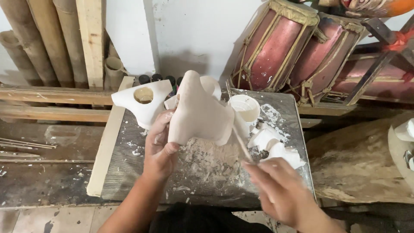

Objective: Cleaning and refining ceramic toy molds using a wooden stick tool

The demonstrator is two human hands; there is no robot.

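My left hand (159,146) grips the lower edge of a pale, unpainted carved piece (199,113) and holds it up over a paint-stained work board (129,172). My right hand (276,187) is blurred. It pinches a thin stick, a brush handle (241,144), whose tip reaches up to the carved piece's right edge. Dried white flakes lie on the board below the piece.
A white carved piece with a round hole (144,101) lies at the board's back left. A white cup (245,108) and white fragments (276,149) sit to the right. Dark bottles (157,79) stand behind. Red drums (276,43) lean on the wall; bamboo poles (39,39) stand at left.
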